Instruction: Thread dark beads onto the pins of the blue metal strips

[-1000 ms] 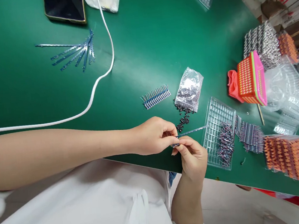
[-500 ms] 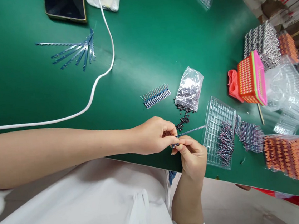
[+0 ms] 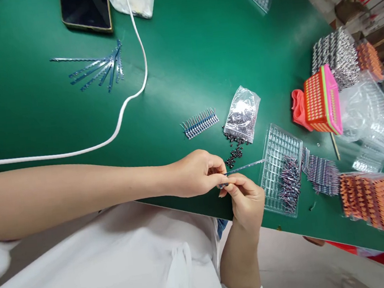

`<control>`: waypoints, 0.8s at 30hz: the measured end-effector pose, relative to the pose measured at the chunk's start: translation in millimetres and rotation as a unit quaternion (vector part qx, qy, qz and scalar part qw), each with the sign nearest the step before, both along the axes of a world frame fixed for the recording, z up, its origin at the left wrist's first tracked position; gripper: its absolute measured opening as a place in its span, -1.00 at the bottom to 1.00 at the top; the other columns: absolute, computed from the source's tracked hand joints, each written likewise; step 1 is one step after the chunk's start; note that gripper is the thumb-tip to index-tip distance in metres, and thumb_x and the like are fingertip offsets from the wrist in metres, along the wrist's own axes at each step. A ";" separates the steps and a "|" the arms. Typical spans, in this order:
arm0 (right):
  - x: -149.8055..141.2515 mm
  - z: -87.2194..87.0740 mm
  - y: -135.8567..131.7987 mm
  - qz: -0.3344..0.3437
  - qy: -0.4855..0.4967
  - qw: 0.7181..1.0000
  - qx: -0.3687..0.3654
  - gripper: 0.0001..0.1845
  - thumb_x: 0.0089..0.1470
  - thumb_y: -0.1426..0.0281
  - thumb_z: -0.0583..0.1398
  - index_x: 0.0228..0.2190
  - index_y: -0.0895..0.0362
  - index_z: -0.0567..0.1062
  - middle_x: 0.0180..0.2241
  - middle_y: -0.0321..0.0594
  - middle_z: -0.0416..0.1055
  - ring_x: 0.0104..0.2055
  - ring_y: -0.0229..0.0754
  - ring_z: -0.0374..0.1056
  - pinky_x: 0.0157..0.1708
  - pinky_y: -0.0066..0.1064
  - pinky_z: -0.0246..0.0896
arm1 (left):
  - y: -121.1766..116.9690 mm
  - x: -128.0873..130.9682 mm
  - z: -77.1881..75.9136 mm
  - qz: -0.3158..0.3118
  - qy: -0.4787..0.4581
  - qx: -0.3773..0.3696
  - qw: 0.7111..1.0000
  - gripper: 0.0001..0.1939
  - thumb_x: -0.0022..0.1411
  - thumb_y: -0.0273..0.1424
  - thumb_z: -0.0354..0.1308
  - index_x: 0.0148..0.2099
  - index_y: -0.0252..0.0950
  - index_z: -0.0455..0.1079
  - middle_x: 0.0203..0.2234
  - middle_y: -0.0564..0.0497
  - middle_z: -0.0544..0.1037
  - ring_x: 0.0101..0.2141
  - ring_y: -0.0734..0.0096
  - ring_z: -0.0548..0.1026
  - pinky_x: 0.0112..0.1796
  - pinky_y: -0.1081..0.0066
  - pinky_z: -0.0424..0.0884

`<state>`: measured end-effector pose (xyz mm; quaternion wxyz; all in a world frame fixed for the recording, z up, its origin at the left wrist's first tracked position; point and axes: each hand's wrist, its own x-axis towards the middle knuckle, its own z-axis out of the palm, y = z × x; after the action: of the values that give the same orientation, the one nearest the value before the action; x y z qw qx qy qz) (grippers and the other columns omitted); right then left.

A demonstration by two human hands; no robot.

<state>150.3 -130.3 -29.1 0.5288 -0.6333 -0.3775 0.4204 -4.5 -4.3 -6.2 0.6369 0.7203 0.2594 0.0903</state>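
My left hand (image 3: 198, 173) and my right hand (image 3: 247, 198) meet at the table's front edge, fingertips pinched together on a small blue circuit board (image 3: 223, 185), mostly covered by the fingers. A thin blue strip (image 3: 245, 166) sticks out from between the fingers toward the right, its far end over a clear plastic tray (image 3: 269, 186). Whether it is joined to the board is hidden. Just beyond the hands are small dark round parts (image 3: 234, 154), spilling from a clear plastic bag (image 3: 243, 115). A row of small boards with wire leads (image 3: 200, 123) lies left of the bag.
Wired parts (image 3: 290, 186) fill the tray's right side; more (image 3: 322, 174) lie beside it. Further right are stacked orange parts (image 3: 373, 199) and an orange-pink basket (image 3: 322, 100). A white cable (image 3: 121, 113) crosses the left side, near loose blue strips (image 3: 100, 69) and a phone (image 3: 85, 10).
Both hands keep nearly the same pinch on the board and strip. The view has shifted very slightly; nothing else has visibly moved.
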 end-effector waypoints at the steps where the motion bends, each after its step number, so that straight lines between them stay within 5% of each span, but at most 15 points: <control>1: -0.4 0.0 0.0 -0.002 0.001 1.000 0.000 -0.95 0.07 0.38 0.34 -0.41 0.09 0.61 -0.45 -0.31 0.47 -0.55 -0.30 0.40 -0.53 -0.41 0.37 | 0.1 0.0 0.2 0.000 0.002 0.000 1.000 -0.77 0.21 -0.31 0.10 -0.40 -0.34 0.46 -0.56 0.05 0.47 -0.50 0.48 0.33 -0.48 0.50 0.19; 10: -2.7 -1.5 2.1 -0.023 -0.018 0.999 0.018 -0.93 0.13 0.35 0.30 -0.34 0.09 0.59 -0.42 -0.32 0.45 -0.50 -0.32 0.38 -0.48 -0.44 0.34 | 7.4 -1.6 1.6 0.019 0.015 0.030 0.999 -0.73 0.25 -0.22 0.13 -0.30 -0.32 0.52 -0.47 0.02 0.57 -0.44 0.43 0.41 -0.43 0.49 0.25; 17: -1.6 -2.1 0.7 -0.047 -0.027 0.998 0.041 -0.92 0.14 0.34 0.30 -0.34 0.10 0.56 -0.42 -0.34 0.38 -0.49 -0.35 0.31 -0.50 -0.48 0.22 | 10.3 -1.8 2.8 0.007 -0.015 -0.029 0.999 -0.76 0.23 -0.28 0.20 -0.12 -0.30 0.50 -0.28 -0.01 0.67 -0.24 0.34 0.56 -0.23 0.45 0.39; 24: -0.3 -4.1 0.2 -0.055 -0.017 0.997 0.044 -0.94 0.13 0.35 0.30 -0.33 0.08 0.57 -0.41 -0.34 0.38 -0.50 -0.35 0.31 -0.50 -0.48 0.18 | 10.7 -0.1 3.6 0.008 0.023 -0.009 1.000 -0.79 0.24 -0.26 0.16 -0.24 -0.30 0.51 -0.42 0.04 0.61 -0.40 0.40 0.46 -0.36 0.47 0.31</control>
<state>150.0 -130.0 -33.1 0.5716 -0.6364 -0.3692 0.3633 -4.6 6.4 -2.6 0.6368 0.7140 0.2808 0.0768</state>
